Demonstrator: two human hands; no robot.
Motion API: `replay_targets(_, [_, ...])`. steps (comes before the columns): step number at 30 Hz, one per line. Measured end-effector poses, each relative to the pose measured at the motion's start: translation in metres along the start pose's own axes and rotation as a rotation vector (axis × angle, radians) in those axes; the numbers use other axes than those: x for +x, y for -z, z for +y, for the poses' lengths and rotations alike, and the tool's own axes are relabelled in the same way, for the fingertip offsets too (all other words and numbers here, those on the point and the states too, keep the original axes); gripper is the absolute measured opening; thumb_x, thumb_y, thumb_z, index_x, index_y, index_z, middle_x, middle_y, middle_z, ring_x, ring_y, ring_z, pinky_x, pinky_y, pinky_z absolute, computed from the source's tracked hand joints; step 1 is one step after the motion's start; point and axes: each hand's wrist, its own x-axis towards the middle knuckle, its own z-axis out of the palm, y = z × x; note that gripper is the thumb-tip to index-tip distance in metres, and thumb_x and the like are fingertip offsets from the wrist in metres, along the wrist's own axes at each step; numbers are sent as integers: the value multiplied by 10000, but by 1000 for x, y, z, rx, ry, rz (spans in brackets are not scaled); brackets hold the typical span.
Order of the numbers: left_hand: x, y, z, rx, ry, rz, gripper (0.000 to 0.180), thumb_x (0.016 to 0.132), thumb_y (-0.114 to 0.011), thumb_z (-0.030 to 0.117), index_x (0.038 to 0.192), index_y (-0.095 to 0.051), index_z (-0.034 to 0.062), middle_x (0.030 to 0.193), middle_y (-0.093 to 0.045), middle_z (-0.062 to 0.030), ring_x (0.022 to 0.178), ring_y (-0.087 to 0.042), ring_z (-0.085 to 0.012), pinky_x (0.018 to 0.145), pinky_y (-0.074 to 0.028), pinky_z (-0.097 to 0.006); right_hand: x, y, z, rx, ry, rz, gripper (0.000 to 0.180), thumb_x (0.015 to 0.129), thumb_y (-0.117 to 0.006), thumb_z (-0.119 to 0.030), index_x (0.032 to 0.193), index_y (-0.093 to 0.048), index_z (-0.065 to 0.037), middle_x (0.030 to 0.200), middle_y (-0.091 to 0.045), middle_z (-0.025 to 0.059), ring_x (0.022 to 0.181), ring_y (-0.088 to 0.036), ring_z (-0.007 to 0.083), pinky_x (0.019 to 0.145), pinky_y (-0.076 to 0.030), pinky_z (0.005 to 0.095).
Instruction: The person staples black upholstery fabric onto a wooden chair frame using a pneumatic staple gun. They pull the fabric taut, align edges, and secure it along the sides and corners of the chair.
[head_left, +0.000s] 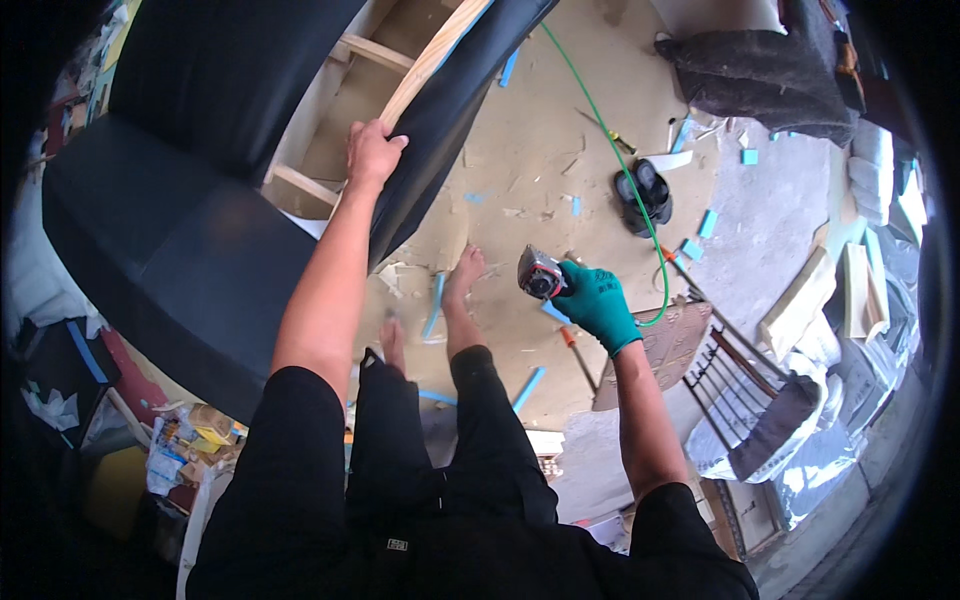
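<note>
My bare left hand is closed round the end of a pale wooden rail, part of an open wooden frame. Black upholstery material hangs along the rail's right side. In a teal glove, my right hand grips a grey and red air staple gun, held above the floor and apart from the frame. A thin green air hose runs from near the base of that hand up across the floor. The covered black upholstered piece fills the left side.
Blue foam scraps and offcuts litter the floor round my bare feet. Dark shoes stand under the hose. At right lie a cardboard sheet, a dark metal rack, foam pieces and plastic-wrapped bundles.
</note>
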Motion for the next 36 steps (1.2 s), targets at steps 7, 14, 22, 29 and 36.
replay_targets(7, [1,-6,3,-24,7,-94,268,860,-795,264,963,-658,58,1116,-658,-192,1128,-597,-398,1002,-475,-497,42,145,-13,-243,72,28,172,813,-703,-204,936,-668,-88,764,-687,194,747,-690,411,662,-534,522])
replay_targets(14, [16,-8,57,-139,184,-124,502,780,-860,307,1175,-664,69,1210,-689,-160,1159,-647,-356,991,-511,-456,108,296,-53,-371,165,-109,174,811,-724,-190,950,-673,-97,796,-699,189,729,-702,392,652,-550,477])
replay_targets(22, [32,-7,128,-369,499,-93,369,852,-798,232,1174,-658,118,1318,-544,-135,1228,-597,-372,1012,-516,-470,219,433,-91,-682,250,-368,237,810,-787,-241,943,-672,-82,805,-711,164,772,-701,379,675,-538,461])
replay_targets(29, [61,-32,165,-433,670,64,431,891,-739,353,1213,-642,83,1291,-632,-135,1239,-587,-338,1017,-503,-465,394,524,-129,-986,697,-557,237,799,-758,-298,887,-686,-91,842,-714,164,808,-713,371,697,-558,477])
replay_targets(36, [97,-64,231,-440,857,175,487,943,-661,408,1303,-625,82,1299,-627,-109,1206,-613,-317,987,-521,-501,524,658,-301,-1798,834,-425,250,693,-801,-247,906,-739,-133,904,-740,156,837,-725,373,729,-576,487])
